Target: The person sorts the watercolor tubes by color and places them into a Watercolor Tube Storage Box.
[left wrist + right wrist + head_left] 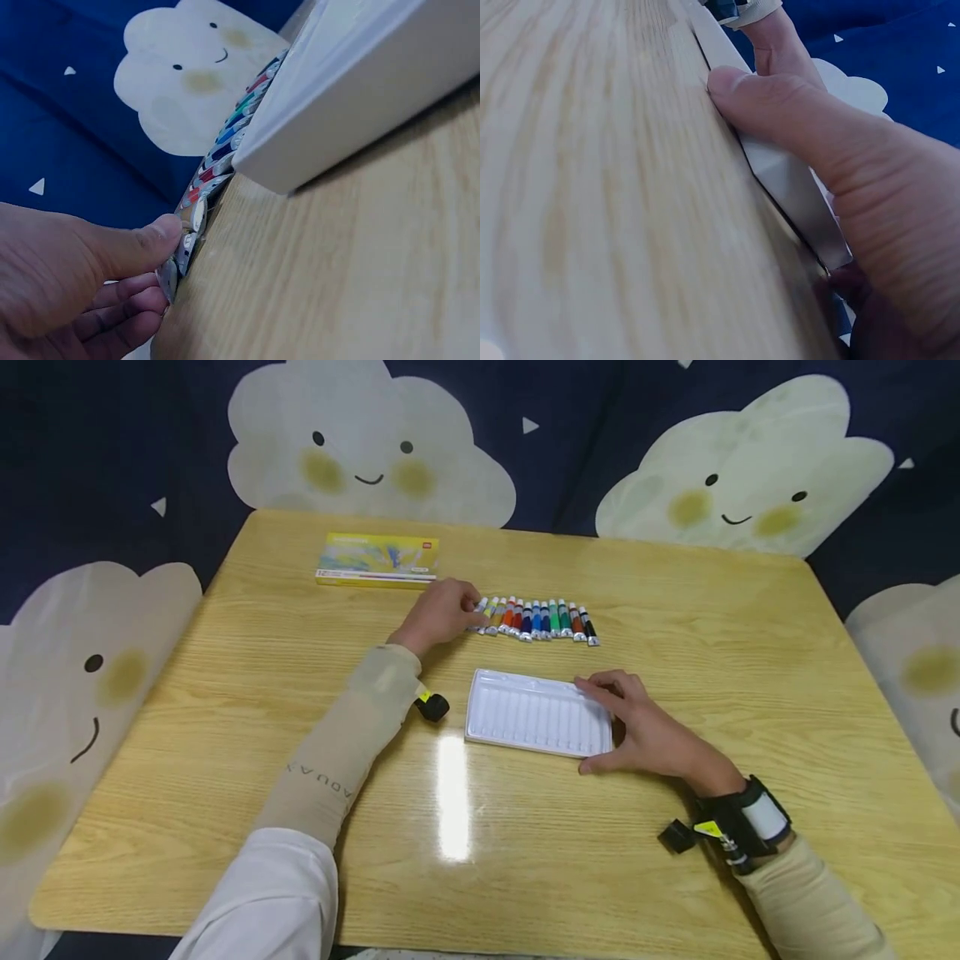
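Currently the left hand (441,610) pinches the row of paint tubes (536,620) at its left end; nearer, the right hand (648,727) grips the white tray (540,714) on the table (570,852). Upside-down sleeve (322,768) lettering resembles "AQUAX"; the yellow box's (378,560) print is illegible.

The person's left arm (337,735) reached forward and inward, stretching farther out than the right arm (813,897), which slanted in from the lower right. The left hand (437,612) was pinching, its left thumb (142,238) extended and the left fingers (131,307) curled beneath. The right hand (641,731) gripped, right thumb (761,97) nearer the body, parted from the bent right fingers (622,683) opposite.
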`<state>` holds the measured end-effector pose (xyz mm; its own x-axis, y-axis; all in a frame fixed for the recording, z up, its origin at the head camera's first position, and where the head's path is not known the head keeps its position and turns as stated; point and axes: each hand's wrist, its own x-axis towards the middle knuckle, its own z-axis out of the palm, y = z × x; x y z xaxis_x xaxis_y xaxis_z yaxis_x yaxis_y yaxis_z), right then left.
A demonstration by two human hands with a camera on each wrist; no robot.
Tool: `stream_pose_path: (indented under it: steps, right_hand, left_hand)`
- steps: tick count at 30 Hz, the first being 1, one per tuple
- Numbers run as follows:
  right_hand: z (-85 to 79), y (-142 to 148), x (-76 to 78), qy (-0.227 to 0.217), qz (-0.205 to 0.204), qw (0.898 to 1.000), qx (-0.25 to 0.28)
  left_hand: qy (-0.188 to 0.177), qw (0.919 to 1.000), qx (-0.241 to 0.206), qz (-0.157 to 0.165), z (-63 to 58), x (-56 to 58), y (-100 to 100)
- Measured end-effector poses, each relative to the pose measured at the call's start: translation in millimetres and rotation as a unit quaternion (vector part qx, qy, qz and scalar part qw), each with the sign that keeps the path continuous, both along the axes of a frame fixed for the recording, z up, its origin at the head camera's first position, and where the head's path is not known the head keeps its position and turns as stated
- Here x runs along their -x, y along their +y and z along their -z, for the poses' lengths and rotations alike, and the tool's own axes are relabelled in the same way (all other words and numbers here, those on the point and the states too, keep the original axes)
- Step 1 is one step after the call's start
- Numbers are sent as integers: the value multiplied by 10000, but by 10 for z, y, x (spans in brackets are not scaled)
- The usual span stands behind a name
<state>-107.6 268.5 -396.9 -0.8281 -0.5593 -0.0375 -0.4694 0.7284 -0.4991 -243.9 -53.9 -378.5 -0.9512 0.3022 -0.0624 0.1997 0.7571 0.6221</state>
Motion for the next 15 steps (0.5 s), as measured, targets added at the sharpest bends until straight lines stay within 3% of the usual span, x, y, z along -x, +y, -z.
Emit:
stream_pose_path:
  steps: [5,15]
  right_hand:
    - [-1,-1,-18,59,-12,10000,13]
    - [-3,-16,-17,2,84,10000,24]
  left_hand:
    - [-130,9998,-119,-97,9,2,1]
    - [-66,9999,119,-80,-35,-14,-10]
